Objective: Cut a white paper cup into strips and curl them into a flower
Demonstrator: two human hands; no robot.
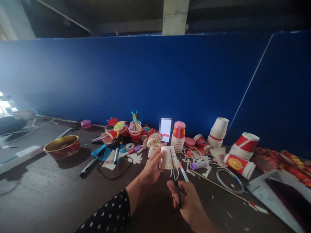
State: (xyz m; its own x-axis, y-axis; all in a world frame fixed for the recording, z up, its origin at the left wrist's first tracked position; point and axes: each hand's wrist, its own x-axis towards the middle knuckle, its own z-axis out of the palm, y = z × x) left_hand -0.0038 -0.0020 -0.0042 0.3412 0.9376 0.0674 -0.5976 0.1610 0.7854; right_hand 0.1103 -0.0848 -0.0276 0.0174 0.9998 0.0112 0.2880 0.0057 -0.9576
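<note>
My left hand (152, 165) pinches a white paper piece (166, 158) at its left side, with the thumb lying over it. Red lines and shapes are marked on the paper, and its lower edge looks curved. My right hand (188, 202) grips dark scissors (177, 187) by the handles. Their blades reach up along the paper's right part; whether they are cutting into it I cannot tell. Close by the paper's lower right lies a marker with an orange end (182, 171). Behind my left hand sits a bundle of frilly white paper (154, 145).
A propped phone (166, 129) stands behind the paper. Several stacked paper cups (218, 132) are at the back right. A gold-lined bowl (62, 148) sits left. Decorated cups (135, 132), paper scraps and a thin stick (218, 185) surround the hands. A blue wall closes the back.
</note>
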